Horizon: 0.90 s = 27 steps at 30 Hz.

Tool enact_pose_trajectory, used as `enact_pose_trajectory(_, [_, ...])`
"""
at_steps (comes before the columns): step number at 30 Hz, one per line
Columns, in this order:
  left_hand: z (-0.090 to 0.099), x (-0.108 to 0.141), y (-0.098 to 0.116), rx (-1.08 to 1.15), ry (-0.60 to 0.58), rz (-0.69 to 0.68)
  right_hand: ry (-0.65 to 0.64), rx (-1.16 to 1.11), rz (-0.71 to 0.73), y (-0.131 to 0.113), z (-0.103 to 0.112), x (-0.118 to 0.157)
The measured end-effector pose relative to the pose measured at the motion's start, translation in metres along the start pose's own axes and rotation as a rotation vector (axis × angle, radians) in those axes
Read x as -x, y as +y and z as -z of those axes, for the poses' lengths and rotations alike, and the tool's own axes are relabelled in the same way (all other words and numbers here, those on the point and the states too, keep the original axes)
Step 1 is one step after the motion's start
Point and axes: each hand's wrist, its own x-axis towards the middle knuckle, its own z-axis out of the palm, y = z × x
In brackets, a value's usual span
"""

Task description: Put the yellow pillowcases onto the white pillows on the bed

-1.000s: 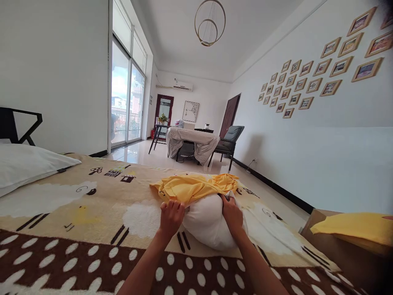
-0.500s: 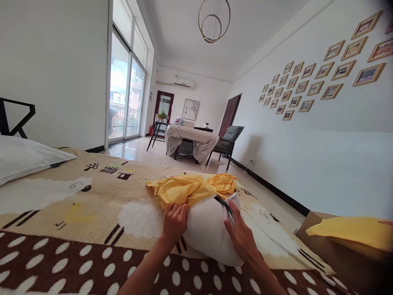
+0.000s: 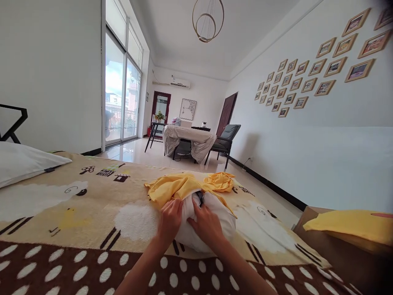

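A plump white pillow (image 3: pixel 225 225) lies on the patterned blanket, its far part under a yellow pillowcase (image 3: pixel 172 186). My left hand (image 3: pixel 170 215) is closed, gripping the yellow cloth's edge at the pillow's left side. Close beside it, my right hand (image 3: pixel 207 223) grips the pillow's white fabric, thumb and forefinger apart with cloth bunched between them. A dark strip (image 3: pixel 199 198) shows just beyond the right fingertips, between folds of the white cover. More yellow cloth (image 3: pixel 219 181) lies crumpled behind the pillow.
The blanket (image 3: pixel 101 196) bears sheep and white-spotted brown patterns. Another white pillow (image 3: pixel 27 162) rests at the left edge. On the right, a yellow cushion (image 3: pixel 346 225) lies over a cardboard box (image 3: pixel 307 223). A covered table (image 3: pixel 188 133) and a chair (image 3: pixel 225 139) stand beyond the bed.
My right hand has moved left from the pillow's right corner to beside my left hand, folding the white pillow inward. Yellow cloth now hangs over the pillow's right side. The view has shifted slightly.
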Motion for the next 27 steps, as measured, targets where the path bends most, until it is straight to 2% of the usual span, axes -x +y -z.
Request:
enact_pose_trajectory(5, [-0.012,0.019,0.022,-0.035,-0.077,-0.242,-0.024,-0.003,-0.037,0.007,0.005,-0.027])
enact_pose_trajectory(8, [-0.018,0.025,0.029,-0.067,-0.111,-0.29,-0.005,-0.011,-0.069,0.016,0.002,-0.034])
enact_pose_trajectory(13, [-0.015,0.019,0.021,-0.17,-0.131,-0.207,0.032,-0.078,-0.044,0.016,-0.002,-0.024])
enact_pose_trajectory(17, [-0.005,0.008,0.024,-0.251,-0.213,-0.197,0.0,-0.174,0.156,0.007,0.0,-0.006])
enact_pose_trajectory(22, [0.018,-0.01,0.027,-0.052,-0.191,-0.063,0.012,-0.205,0.346,-0.016,0.003,0.01])
enact_pose_trajectory(27, [0.051,-0.031,0.013,0.175,-0.125,0.033,0.011,-0.134,0.539,-0.063,0.002,0.012])
